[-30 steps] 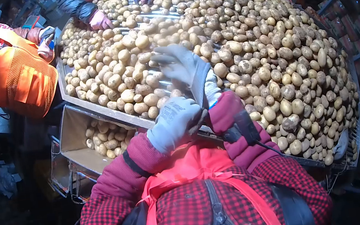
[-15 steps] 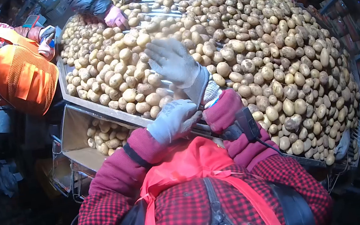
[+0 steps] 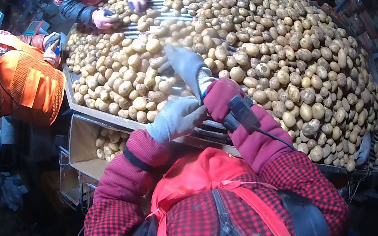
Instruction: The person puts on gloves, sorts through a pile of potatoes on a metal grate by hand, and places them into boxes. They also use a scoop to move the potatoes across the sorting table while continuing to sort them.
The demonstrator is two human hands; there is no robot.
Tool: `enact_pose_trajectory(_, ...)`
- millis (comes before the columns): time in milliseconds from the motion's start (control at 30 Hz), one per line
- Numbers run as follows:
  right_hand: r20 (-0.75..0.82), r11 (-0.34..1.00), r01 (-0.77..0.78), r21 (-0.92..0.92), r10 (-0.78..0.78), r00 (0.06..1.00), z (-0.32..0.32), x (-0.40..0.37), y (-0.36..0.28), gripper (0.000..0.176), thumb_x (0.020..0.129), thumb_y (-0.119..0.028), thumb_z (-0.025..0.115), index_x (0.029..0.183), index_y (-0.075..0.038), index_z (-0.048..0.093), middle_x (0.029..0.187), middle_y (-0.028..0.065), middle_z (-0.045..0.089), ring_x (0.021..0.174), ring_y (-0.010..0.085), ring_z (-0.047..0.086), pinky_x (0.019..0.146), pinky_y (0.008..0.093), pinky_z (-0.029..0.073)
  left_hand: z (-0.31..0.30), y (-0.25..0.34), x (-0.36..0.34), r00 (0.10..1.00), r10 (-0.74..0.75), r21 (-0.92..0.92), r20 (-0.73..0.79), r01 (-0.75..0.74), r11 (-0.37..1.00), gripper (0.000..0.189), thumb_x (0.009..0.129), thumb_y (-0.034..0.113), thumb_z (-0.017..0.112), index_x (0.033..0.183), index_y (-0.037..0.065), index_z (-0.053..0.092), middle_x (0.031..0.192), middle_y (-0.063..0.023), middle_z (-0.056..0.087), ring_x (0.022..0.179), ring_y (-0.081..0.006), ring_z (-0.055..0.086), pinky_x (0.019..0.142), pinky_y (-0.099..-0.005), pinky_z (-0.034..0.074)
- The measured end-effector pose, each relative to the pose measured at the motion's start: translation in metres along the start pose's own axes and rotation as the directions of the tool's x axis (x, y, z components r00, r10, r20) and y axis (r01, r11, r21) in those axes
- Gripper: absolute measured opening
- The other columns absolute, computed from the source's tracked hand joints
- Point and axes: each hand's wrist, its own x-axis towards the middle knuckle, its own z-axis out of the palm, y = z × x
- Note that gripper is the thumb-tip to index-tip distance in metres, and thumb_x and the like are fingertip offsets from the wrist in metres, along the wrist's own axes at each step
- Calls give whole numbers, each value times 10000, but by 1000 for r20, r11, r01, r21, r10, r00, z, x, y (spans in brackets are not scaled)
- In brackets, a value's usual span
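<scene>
My right hand [image 3: 186,65], in a grey-white work glove, is held over the potatoes [image 3: 280,47] with its fingers stretched out and seen nearly edge-on. It holds nothing. My left hand [image 3: 177,118], gloved alike, is closed beside my right wrist. Its fingertips are at the cuff [image 3: 204,81] of the right glove and appear to pinch its edge, partly hidden by the hand itself. Below both hands runs the metal rim [image 3: 117,120] of the sorting table. A small black device [image 3: 242,109] with a cable is strapped to my right forearm.
Across the table, a co-worker's pink-gloved hands [image 3: 105,19] are among potatoes on the slatted surface [image 3: 138,28]. Another person in an orange vest [image 3: 32,84] stands at the left edge. A bin [image 3: 88,154] holding potatoes hangs below the rim at lower left.
My right hand has turned from spread and broad-side to nearly edge-on. My left hand stays by its wrist, slightly lower left. The co-worker's pink-gloved hands have moved left.
</scene>
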Motion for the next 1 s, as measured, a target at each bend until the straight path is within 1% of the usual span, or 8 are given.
enact_pose_trajectory(100, -206, 704, 43, -709, -265, 942, 17, 50, 44, 588, 1069, -425, 280, 1151, -34, 711, 1125, 186, 742, 987, 339, 711, 943, 437, 522, -5, -1, 2, 986, -166, 99, -11, 167, 981, 315, 1006, 337, 577, 923, 57, 696, 773, -125, 663, 738, -281, 671, 720, -398, 532)
enact_pose_trajectory(300, -79, 395, 88, -915, -386, 919, 29, 23, 25, 418, 971, -411, 470, 1032, -107, 750, 1028, 147, 746, 1001, 340, 695, 928, 490, 466, -15, -4, -15, 780, -443, -190, -442, 402, 896, 323, 952, 334, 736, 1025, 21, 765, 846, -60, 756, 773, -96, 667, 723, -286, 539)
enact_pose_trajectory(433, 3, 361, 450, -817, -777, 629, 50, 38, 64, 369, 876, -440, 652, 1009, -99, 699, 939, 124, 716, 903, 348, 675, 849, 486, 450, -32, -15, -15, 861, -429, 15, -272, 450, 893, 439, 810, 444, 770, 921, 19, 758, 868, -178, 733, 822, -272, 714, 757, -417, 558)
enact_pose_trajectory(500, 90, 168, 166, -972, -384, 919, 63, 30, 54, 450, 893, -418, 656, 1216, -105, 630, 1068, 145, 701, 1005, 311, 670, 879, 509, 473, -39, -26, -18, 898, -386, 144, -209, 419, 897, 448, 776, 415, 749, 979, 16, 766, 939, -226, 726, 907, -356, 694, 815, -454, 547)
enact_pose_trajectory(533, 122, -30, 128, -991, -574, 810, 63, 43, 85, 450, 857, -303, 679, 1232, -59, 622, 1005, 150, 689, 920, 347, 658, 815, 498, 519, -45, -17, -25, 894, -442, -38, -76, 440, 897, 455, 778, 421, 734, 971, 10, 767, 977, -251, 717, 960, -372, 683, 837, -455, 539)
enact_pose_trajectory(833, 227, 342, 628, -699, -727, 648, 95, 6, 49, 412, 907, -290, 664, 1272, -101, 640, 1090, 173, 670, 963, 399, 641, 883, 491, 486, -19, -19, -45, 954, -170, 281, -247, 238, 930, 193, 760, 291, 732, 829, 118, 782, 777, -121, 732, 774, -320, 713, 749, -439, 550)
enact_pose_trajectory(933, 222, 356, 498, -791, -591, 775, 108, 3, 31, 328, 959, -295, 617, 1205, -86, 678, 1055, 175, 692, 952, 405, 651, 862, 487, 503, -44, 17, -42, 937, -344, 591, 54, 247, 767, 201, 734, 292, 743, 848, 134, 792, 794, -122, 740, 772, -319, 718, 755, -442, 557)
enact_pose_trajectory(1000, 223, 338, 467, -817, -561, 797, 104, 4, 25, 351, 976, -327, 595, 1215, -85, 676, 1073, 183, 690, 969, 402, 651, 869, 483, 505, -61, 35, -50, 925, -333, 605, -185, 374, 703, 203, 727, 286, 735, 859, 147, 800, 797, -133, 740, 766, -318, 722, 750, -455, 560)
